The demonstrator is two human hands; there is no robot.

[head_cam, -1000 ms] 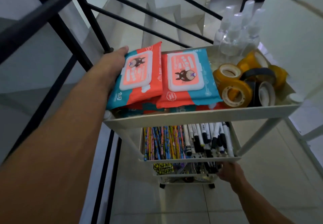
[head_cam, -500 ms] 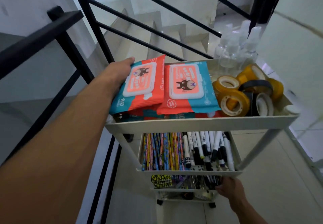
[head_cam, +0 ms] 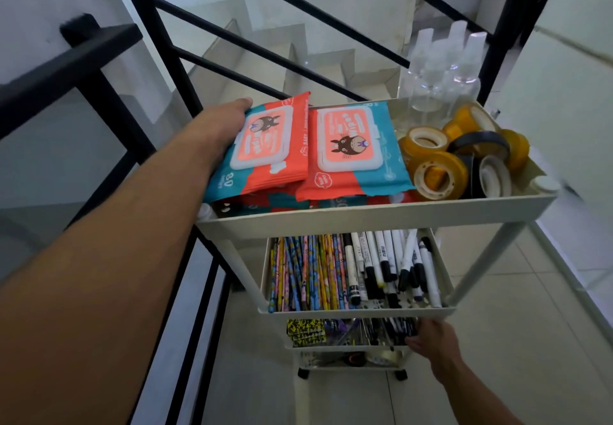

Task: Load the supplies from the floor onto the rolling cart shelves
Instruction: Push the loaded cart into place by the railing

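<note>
The left hand holds a wipes pack by its left edge at the centre of the frame. The thumb lies along the far corner and the fingers are hidden beneath it, so the grip looks like a pinch from below. The pack is tilted, its right side against a second wipes pack and its left side hanging over the rim of the rolling cart, above more packs stacked on the top shelf. To the right on that shelf lie tape rolls, and clear spray bottles stand upright in the far corner. Pencils and markers fill the shelf below. At lower right the right hand reaches into the third shelf. Its fingertips are hidden among the pens there, so I cannot tell whether it grips anything. The main risk is the overhanging pack. If it is let go while it leans past the rim, it could slide off to the left, where the black railing has wide gaps and the stairs drop away behind. The cart stands on casters on smooth tiled floor, so a push from either hand might roll it and topple the tall bottles.
</note>
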